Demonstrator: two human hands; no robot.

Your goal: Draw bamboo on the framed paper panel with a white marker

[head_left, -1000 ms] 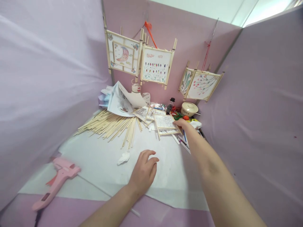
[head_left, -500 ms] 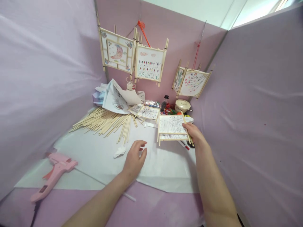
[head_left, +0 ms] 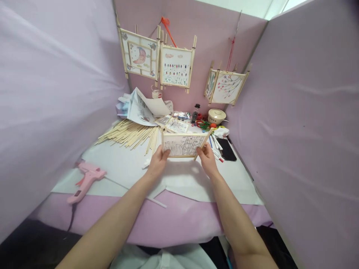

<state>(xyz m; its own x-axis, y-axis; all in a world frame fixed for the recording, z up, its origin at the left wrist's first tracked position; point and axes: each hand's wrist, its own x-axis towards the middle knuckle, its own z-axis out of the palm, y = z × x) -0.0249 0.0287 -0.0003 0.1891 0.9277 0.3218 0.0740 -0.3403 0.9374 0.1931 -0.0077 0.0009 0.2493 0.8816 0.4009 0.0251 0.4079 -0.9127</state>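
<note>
Between my two hands is a stick-framed paper panel with dark line drawings on it, raised above the white sheet and tilted toward me. My left hand grips its lower left corner, thumb in front. On the lower right corner, my right hand is closed in the same way, its fingers partly behind the frame. Just behind lies another framed drawing. A crumpled white tissue rests beside my left hand.
A pink glue gun lies at left with a glue stick in it. Thin wooden sticks are spread behind it. Markers and a black phone lie at right, near a lidded bowl. Paper lanterns hang at the back.
My left hand, open and empty before, has taken hold of the panel's left side. My right hand has brought the panel left and closer, uncovering the markers and phone.
</note>
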